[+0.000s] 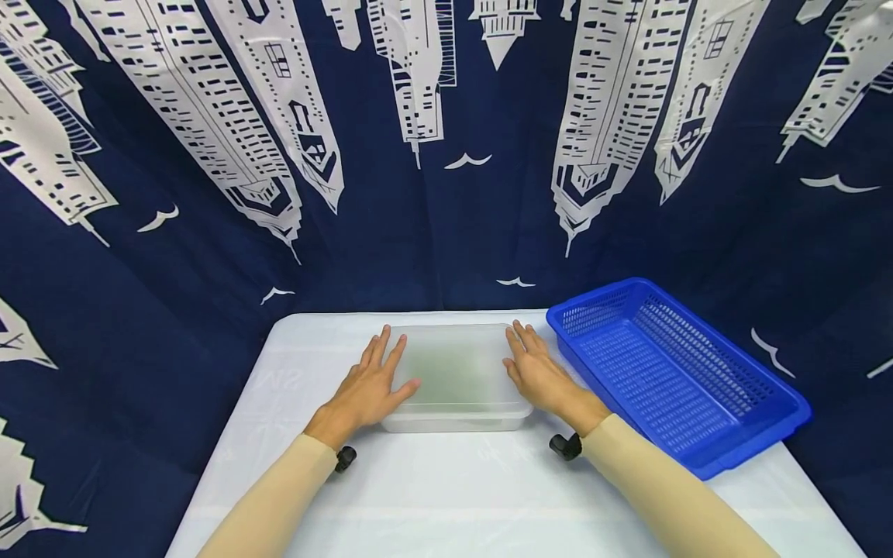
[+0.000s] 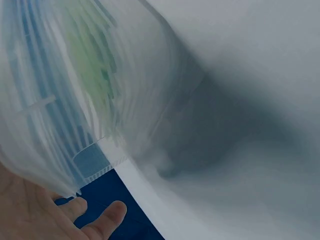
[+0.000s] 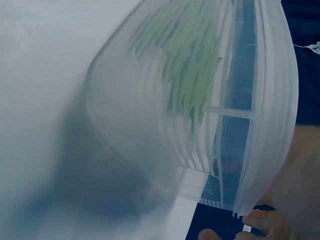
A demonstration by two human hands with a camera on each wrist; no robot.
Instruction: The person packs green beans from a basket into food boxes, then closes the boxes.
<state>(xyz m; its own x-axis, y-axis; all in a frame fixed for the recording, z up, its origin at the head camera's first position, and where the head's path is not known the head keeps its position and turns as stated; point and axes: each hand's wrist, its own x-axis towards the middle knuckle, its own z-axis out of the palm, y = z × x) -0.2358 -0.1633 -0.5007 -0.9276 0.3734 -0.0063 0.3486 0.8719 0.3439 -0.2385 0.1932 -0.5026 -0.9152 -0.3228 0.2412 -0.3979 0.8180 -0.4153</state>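
Note:
A translucent lidded plastic box (image 1: 456, 422) sits on the white table, with something green showing faintly through its lid (image 1: 453, 341). In both wrist views its ribbed wall (image 2: 145, 65) is seen close up, and the green contents look like thin strips (image 3: 187, 75). My left hand (image 1: 367, 391) lies at the box's left edge, fingers straight and spread, thumb over the lid. At the right edge is my right hand (image 1: 547, 380), its fingers extended along the lid's rim. The wrist views show some fingertips beside the rim; whether they press on it I cannot tell.
To the right, a blue perforated plastic basket (image 1: 670, 372) stands at an angle, close to my right forearm. The white table (image 1: 432, 496) ends at a dark blue cloth (image 1: 432, 232) printed with white buildings, which hangs behind and at the sides.

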